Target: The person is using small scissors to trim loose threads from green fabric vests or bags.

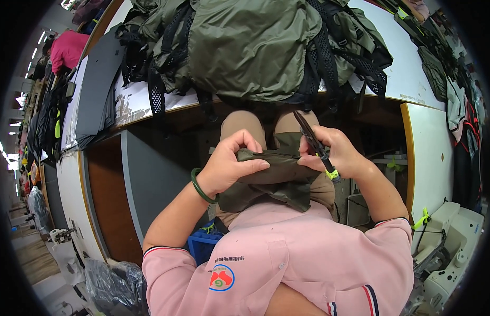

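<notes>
Head view looks straight down onto my lap, where I see a small olive-green fabric piece (pixel 279 174) held between both hands at the picture's centre. My left hand (pixel 229 166) is closed on the piece's left end, thumb lying along its top edge and fingers curled over from above; a dark green bangle (pixel 199 187) circles that wrist. My right hand (pixel 337 152) pinches the piece's right end and at the same time grips black thread snips (pixel 314 142), their blades pointing toward 11 o'clock and a yellow-green tip showing at the heel of the hand. The fabric hangs down over my knees, just above the pink shirt (pixel 287 258). At 12 o'clock a heap of olive-green backpacks (pixel 250 47) with black mesh straps rests on the white tabletop (pixel 408 79). At 4 o'clock stands a white sewing machine (pixel 450 247), and a blue crate (pixel 203 245) sits at 7 o'clock beside my left elbow.
</notes>
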Available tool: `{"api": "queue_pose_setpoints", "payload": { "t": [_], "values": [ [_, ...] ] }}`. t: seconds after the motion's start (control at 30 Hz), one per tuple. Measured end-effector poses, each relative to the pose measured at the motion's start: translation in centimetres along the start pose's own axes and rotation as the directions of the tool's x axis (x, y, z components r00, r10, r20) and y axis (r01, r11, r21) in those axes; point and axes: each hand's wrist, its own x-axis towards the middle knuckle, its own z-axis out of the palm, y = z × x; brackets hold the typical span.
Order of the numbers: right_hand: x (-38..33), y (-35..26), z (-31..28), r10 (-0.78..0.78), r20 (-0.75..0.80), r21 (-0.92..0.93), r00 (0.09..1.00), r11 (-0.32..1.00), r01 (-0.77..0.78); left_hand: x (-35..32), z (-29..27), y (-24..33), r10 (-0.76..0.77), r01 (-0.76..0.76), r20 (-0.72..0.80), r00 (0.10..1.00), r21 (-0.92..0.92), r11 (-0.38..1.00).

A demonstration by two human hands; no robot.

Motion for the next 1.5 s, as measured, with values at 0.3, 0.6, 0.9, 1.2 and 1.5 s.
{"api": "queue_pose_setpoints", "payload": {
  "t": [0.3, 0.6, 0.9, 1.2, 1.5],
  "values": [
    [-0.9, 0.2, 0.0, -0.133, -0.024, -0.182, 0.991, 0.975, 0.127, -1.1, 0.1, -1.1, 0.663, -0.642, 0.286, 0.691, 0.665, 0.382],
    [-1.1, -1.5, -2.2, -0.437, 0.045, -0.769, 0.899, 0.559, 0.310, -1.4, 0.2, -0.5, 0.610, -0.578, 0.237, 0.756, 0.679, 0.453],
    [-0.5, -2.7, -3.1, -0.428, 0.115, -0.854, 0.896, 0.419, 0.310, -1.2, 0.6, -0.2, 0.596, -0.552, 0.205, 0.776, 0.678, 0.485],
    [-0.3, -1.9, -3.0, -0.428, 0.118, -0.855, 0.896, 0.416, 0.311, -1.0, 0.8, 0.0, 0.575, -0.550, 0.219, 0.788, 0.670, 0.499],
    [-1.0, 0.1, -2.0, -0.088, 0.048, -0.406, 0.995, 0.908, 0.100, -0.8, 1.1, 0.8, 0.176, -0.175, 0.027, 0.984, 0.320, 0.931]
  ]
}}
